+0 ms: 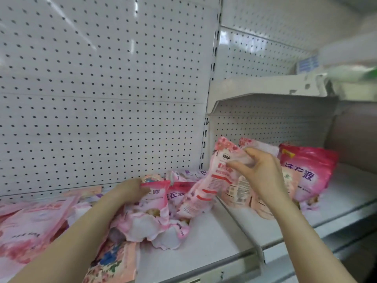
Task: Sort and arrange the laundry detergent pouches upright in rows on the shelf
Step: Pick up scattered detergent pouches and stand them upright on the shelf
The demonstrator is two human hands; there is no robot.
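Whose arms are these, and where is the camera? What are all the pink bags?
No machine here: these are a person's arms, filmed by a camera on their head, looking down. The pink bags are laundry soap pouches on a white shop shelf. The right hand holds a pale pouch by its top. The left hand grips a crumpled pouch. A darker pouch leans upright at the right; flat pouches lie at the left.
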